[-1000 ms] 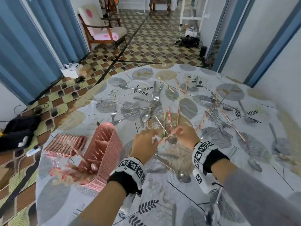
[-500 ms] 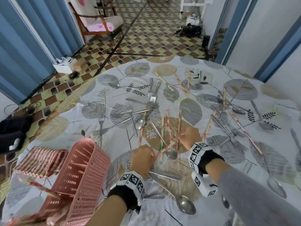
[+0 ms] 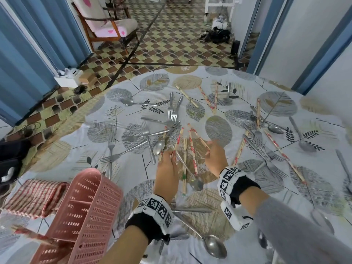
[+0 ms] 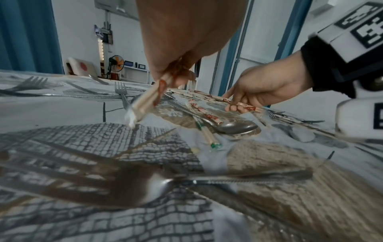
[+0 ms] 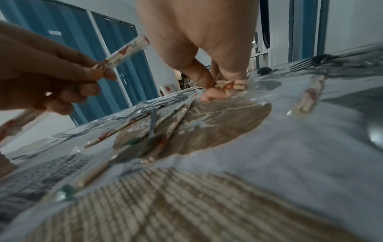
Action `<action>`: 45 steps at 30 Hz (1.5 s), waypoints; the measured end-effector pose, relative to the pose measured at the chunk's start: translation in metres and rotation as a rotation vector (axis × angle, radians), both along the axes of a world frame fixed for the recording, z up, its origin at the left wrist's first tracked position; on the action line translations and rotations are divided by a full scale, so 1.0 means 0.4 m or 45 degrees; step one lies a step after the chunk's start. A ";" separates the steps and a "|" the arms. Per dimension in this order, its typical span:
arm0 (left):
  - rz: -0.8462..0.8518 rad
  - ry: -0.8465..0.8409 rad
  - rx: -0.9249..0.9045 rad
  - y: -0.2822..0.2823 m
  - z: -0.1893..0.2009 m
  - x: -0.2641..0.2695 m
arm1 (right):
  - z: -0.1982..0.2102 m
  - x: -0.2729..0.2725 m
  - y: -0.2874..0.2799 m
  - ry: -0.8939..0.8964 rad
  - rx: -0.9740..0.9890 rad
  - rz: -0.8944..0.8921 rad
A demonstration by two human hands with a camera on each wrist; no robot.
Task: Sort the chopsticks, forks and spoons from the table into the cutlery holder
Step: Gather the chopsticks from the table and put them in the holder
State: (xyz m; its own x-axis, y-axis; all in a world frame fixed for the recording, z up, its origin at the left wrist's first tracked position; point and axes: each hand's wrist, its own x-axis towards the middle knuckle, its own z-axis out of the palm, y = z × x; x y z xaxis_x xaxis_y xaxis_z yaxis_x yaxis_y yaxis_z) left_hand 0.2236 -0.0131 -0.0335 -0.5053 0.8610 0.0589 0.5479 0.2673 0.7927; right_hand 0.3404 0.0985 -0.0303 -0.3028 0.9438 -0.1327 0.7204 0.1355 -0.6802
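Wrapped chopstick pairs, forks (image 3: 146, 134) and spoons (image 3: 196, 183) lie scattered on the leaf-print tablecloth (image 3: 219, 130). My left hand (image 3: 170, 154) grips one wrapped chopstick pair (image 3: 178, 140), lifted off the cloth; in the left wrist view this pair (image 4: 145, 104) slants down from the left hand (image 4: 178, 72). To its right, my right hand (image 3: 208, 147) pinches the end of another wrapped pair (image 3: 200, 139) that lies low on the table, seen closely as the pinched pair (image 5: 228, 86). The pink cutlery holder (image 3: 85, 216) stands at the near left.
A red checked cloth (image 3: 32, 195) lies left of the holder. A large spoon (image 3: 215, 246) and a knife lie between my wrists near the front edge. More cutlery covers the right side of the table. A chair (image 3: 106, 21) stands on the tiled floor beyond.
The chopstick pair held between both hands has passed into the left hand alone. The right hand has moved right and pinched another pair. The view has shifted nearer the table.
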 end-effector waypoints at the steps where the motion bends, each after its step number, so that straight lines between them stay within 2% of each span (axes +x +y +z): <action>1: 0.027 -0.048 0.005 0.005 -0.005 0.002 | -0.005 -0.008 -0.002 0.008 -0.009 -0.013; 2: 0.040 -0.088 -0.006 0.009 -0.011 0.003 | -0.015 -0.015 -0.005 0.038 0.017 0.000; 4: 0.058 -0.137 -0.089 0.013 -0.029 0.001 | -0.030 -0.025 -0.013 -0.058 0.063 0.048; 7: 0.048 -0.149 -0.260 0.013 -0.065 0.002 | -0.048 -0.035 -0.032 -0.242 -0.009 0.082; 9: 0.033 -0.116 -0.303 0.010 -0.076 0.009 | -0.053 -0.038 -0.038 -0.278 -0.024 0.069; 13: 0.026 -0.108 -0.280 0.011 -0.067 0.024 | -0.046 -0.030 -0.033 -0.211 0.019 -0.007; 17: -0.002 -0.091 -0.322 0.012 -0.058 0.027 | -0.039 0.004 -0.020 0.048 0.139 -0.130; 21: -0.052 -0.159 -0.369 0.015 -0.046 0.028 | -0.030 0.047 -0.015 0.106 0.189 -0.228; 25: -0.044 -0.267 -0.371 0.010 -0.020 0.050 | -0.016 0.083 -0.022 0.110 0.143 -0.239; 29: 0.022 -0.234 -0.378 0.016 0.031 0.075 | 0.003 0.110 -0.043 0.153 0.052 -0.268; 31: 0.054 -0.185 -0.427 0.015 0.064 0.076 | 0.018 0.117 -0.056 0.196 0.036 -0.284; 34: -0.025 -0.026 -0.522 0.000 0.108 0.070 | 0.041 0.126 -0.080 0.230 0.061 -0.274; 37: -0.034 0.036 -0.590 -0.023 0.141 0.057 | 0.069 0.139 -0.108 0.155 0.141 -0.238; 40: -0.040 -0.037 -0.592 -0.053 0.165 0.053 | 0.099 0.146 -0.138 0.059 0.167 -0.180; 45: -0.003 -0.228 -0.571 -0.121 0.219 0.068 | 0.147 0.143 -0.192 0.185 0.018 -0.159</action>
